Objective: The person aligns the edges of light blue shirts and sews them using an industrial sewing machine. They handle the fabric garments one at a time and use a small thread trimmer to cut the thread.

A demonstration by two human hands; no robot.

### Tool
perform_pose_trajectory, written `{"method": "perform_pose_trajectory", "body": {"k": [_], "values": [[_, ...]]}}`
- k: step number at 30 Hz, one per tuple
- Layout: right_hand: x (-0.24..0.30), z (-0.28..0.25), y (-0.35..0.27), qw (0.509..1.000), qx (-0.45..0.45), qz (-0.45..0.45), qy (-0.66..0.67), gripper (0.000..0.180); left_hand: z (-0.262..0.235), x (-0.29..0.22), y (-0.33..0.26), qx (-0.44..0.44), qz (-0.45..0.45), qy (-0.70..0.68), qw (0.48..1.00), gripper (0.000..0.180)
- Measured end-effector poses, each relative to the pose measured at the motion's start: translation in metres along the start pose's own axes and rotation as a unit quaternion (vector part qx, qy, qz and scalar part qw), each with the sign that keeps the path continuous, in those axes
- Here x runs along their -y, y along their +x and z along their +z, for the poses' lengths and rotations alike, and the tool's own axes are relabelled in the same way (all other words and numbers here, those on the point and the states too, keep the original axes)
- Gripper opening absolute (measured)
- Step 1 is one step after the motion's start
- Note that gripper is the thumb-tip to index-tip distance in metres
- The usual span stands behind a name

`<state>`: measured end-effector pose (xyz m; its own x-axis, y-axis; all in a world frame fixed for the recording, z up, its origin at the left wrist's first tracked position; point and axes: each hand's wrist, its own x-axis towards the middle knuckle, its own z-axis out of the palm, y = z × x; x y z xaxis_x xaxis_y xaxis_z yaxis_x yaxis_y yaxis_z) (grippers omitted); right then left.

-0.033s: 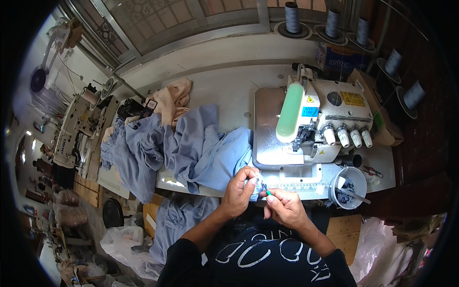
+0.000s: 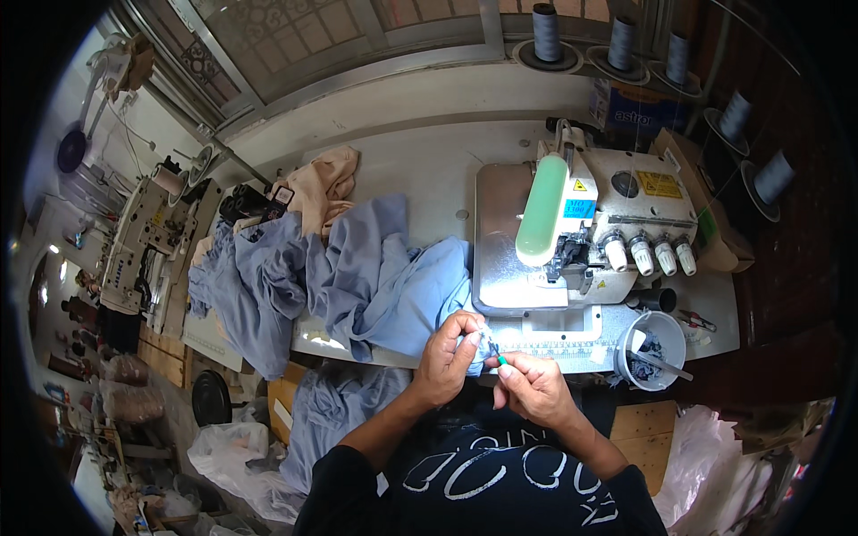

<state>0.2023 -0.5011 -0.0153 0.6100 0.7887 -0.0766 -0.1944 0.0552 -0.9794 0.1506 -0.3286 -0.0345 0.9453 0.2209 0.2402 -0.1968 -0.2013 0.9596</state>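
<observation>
At the table's front edge, my left hand (image 2: 444, 359) pinches a bunched edge of the light blue cloth (image 2: 402, 299), which spreads away to the left over the tabletop. Close beside it, my right hand (image 2: 534, 388) is closed round a small green-handled tool (image 2: 503, 361). The tool's thin dark tip points at the pinched cloth edge; whether it touches the stitches is too small to tell. Just beyond both hands stands a white overlock sewing machine (image 2: 643, 192) with a pale green lamp (image 2: 542, 210) lit over its metal plate (image 2: 502, 232).
A clear plastic tub (image 2: 673, 332) of scraps stands right of my hands, with snips (image 2: 697, 322) behind it. Thread cones (image 2: 547, 36) line the back right. Beige cloth (image 2: 326, 188) lies at the far left. Another sewing machine (image 2: 143, 241) stands further left; more blue cloth (image 2: 335, 411) hangs below the table.
</observation>
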Motion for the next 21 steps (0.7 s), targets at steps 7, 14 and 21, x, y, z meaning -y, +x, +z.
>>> {"method": "perform_pose_trajectory", "body": {"k": [7,14,21], "values": [[0.000,0.001,0.001,0.997,0.008,0.014,0.074,0.025,-0.004,-0.007,0.003,0.055,0.038,-0.003,0.998,0.006],[-0.020,-0.002,0.000,0.982,0.029,0.027,0.184,0.026,-0.012,-0.001,0.006,0.118,0.056,-0.036,0.991,0.005],[-0.030,-0.007,0.006,0.973,0.037,-0.034,0.224,0.027,-0.012,-0.008,0.009,0.084,0.048,0.010,0.995,0.004]]}}
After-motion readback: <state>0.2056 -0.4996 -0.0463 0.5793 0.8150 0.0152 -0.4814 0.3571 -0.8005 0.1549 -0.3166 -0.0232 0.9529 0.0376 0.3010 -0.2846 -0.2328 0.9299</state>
